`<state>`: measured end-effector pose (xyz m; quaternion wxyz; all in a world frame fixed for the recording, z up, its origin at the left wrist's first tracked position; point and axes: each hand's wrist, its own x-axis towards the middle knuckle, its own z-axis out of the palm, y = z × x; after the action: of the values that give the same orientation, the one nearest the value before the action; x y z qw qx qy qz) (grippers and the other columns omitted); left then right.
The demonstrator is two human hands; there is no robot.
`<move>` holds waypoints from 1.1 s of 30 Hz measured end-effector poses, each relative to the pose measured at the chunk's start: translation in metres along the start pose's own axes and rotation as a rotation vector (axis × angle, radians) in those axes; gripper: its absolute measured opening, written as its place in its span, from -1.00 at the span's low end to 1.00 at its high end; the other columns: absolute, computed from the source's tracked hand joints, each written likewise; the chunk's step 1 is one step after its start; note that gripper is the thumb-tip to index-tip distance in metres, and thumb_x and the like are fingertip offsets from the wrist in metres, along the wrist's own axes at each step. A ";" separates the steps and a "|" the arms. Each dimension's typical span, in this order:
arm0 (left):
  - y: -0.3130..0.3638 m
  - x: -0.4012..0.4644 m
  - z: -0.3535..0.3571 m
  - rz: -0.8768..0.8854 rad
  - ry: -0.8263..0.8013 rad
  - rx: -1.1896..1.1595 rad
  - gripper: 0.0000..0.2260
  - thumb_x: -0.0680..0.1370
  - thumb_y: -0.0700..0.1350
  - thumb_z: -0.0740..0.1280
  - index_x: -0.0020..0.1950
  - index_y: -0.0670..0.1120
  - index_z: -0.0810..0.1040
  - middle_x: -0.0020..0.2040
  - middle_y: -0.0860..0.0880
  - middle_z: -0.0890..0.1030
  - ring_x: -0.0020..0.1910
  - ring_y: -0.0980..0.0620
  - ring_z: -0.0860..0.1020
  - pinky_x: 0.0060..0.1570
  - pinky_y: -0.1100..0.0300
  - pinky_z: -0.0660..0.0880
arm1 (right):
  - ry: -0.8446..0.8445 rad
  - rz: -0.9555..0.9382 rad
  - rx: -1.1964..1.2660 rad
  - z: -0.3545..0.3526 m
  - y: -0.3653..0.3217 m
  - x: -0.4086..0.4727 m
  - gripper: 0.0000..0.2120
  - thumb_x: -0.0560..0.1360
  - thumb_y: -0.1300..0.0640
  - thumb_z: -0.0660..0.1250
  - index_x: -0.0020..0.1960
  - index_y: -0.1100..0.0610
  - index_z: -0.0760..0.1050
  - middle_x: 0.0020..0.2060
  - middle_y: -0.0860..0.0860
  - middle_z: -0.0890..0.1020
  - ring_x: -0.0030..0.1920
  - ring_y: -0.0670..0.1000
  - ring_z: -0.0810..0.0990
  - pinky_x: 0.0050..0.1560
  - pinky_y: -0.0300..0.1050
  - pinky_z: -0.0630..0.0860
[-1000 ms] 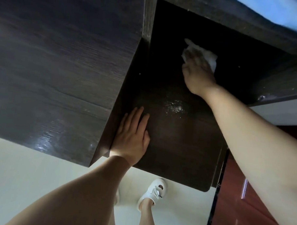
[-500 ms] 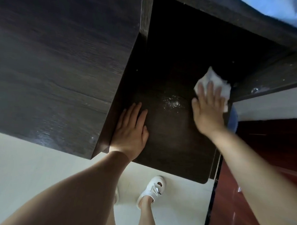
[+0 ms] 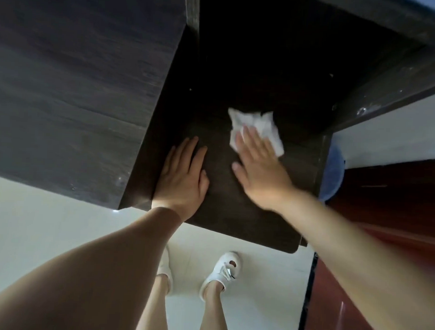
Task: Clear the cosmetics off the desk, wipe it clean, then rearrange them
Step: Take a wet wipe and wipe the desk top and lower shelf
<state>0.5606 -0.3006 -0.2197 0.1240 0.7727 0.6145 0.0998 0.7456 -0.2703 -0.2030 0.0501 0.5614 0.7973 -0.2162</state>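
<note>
A dark wooden desk surface [image 3: 247,211] lies below me, with no cosmetics on it. My right hand [image 3: 258,166] presses flat on a crumpled white tissue [image 3: 253,124] in the middle of the desk, fingers spread over its near part. My left hand [image 3: 183,173] rests flat and open on the desk's left side, next to the tall cabinet side, holding nothing.
A tall dark wooden cabinet [image 3: 77,89] rises on the left of the desk. A dark shelf edge [image 3: 394,80] runs along the right. A blue round object [image 3: 334,175] sits beyond the desk's right edge, beside a red-brown door [image 3: 397,197]. White floor and my white shoes [image 3: 222,269] are below.
My right hand has swept the tissue from the far back, to the desk's right edge, then left to the middle. The pale smudge on the desk is no longer visible. My left hand stayed put.
</note>
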 end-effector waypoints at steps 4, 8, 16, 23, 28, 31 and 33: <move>0.001 -0.001 -0.002 0.005 -0.006 0.012 -0.56 0.51 -0.07 0.05 0.32 -0.23 0.36 0.34 -0.26 0.41 0.35 -0.20 0.32 0.36 0.04 0.02 | -0.036 -0.211 -0.050 0.018 -0.019 -0.063 -0.43 0.57 -0.08 -0.12 0.50 0.15 0.01 0.50 0.10 0.09 0.49 0.05 -0.09 0.49 -0.03 -0.20; 0.000 -0.001 0.001 -0.004 0.032 0.002 -0.57 0.50 -0.08 0.07 0.32 -0.22 0.37 0.35 -0.25 0.40 0.35 -0.13 0.22 0.37 0.05 0.01 | 0.011 -0.020 0.026 -0.028 0.001 0.056 -0.48 0.62 -0.04 -0.10 0.51 0.12 -0.09 0.53 0.08 -0.08 0.51 -0.02 -0.21 0.47 -0.10 -0.26; 0.001 0.000 -0.003 0.005 0.023 -0.014 -0.57 0.50 -0.08 0.07 0.31 -0.24 0.36 0.34 -0.27 0.41 0.35 -0.11 0.18 0.36 0.04 0.01 | -0.025 -0.227 0.025 0.008 -0.019 -0.039 -0.46 0.57 -0.06 -0.19 0.51 0.07 -0.14 0.48 -0.06 -0.18 0.48 -0.07 -0.27 0.47 -0.08 -0.30; 0.000 -0.001 0.000 -0.004 0.006 -0.005 -0.57 0.51 -0.08 0.07 0.33 -0.20 0.35 0.37 -0.23 0.38 0.37 -0.09 0.17 0.38 0.04 0.00 | 0.101 0.167 0.028 -0.054 0.056 0.127 -0.50 0.63 -0.02 -0.13 0.51 0.11 -0.12 0.53 0.10 -0.08 0.52 0.09 -0.16 0.49 0.09 -0.20; -0.001 0.000 -0.003 -0.001 -0.032 -0.030 -0.57 0.50 -0.08 0.07 0.31 -0.22 0.38 0.35 -0.26 0.41 0.35 -0.11 0.20 0.37 0.04 0.01 | 0.106 0.007 0.035 -0.009 -0.004 0.052 -0.47 0.61 -0.03 -0.10 0.51 0.09 -0.16 0.53 0.06 -0.10 0.51 0.00 -0.21 0.50 0.03 -0.24; 0.001 0.000 -0.006 -0.037 -0.062 -0.097 -0.53 0.51 -0.05 0.02 0.35 -0.22 0.35 0.39 -0.22 0.37 0.40 -0.12 0.22 0.39 0.10 -0.03 | 0.020 -0.164 -0.003 0.027 -0.022 -0.047 -0.47 0.59 -0.07 -0.18 0.51 0.08 -0.16 0.50 0.03 -0.04 0.51 -0.03 -0.20 0.48 0.02 -0.20; 0.000 -0.004 -0.009 -0.081 -0.073 -0.210 -0.50 0.52 -0.02 -0.03 0.41 -0.20 0.28 0.45 -0.17 0.27 0.45 -0.11 0.18 0.43 0.14 -0.07 | -0.058 -0.260 -0.112 0.028 -0.017 -0.069 -0.48 0.61 -0.08 -0.23 0.51 0.11 -0.06 0.49 0.05 0.04 0.51 -0.01 -0.16 0.47 0.01 -0.17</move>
<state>0.5568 -0.3039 -0.2115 0.2304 0.7332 0.6265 0.1302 0.7512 -0.3469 -0.2012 0.0759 0.4434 0.8722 -0.1921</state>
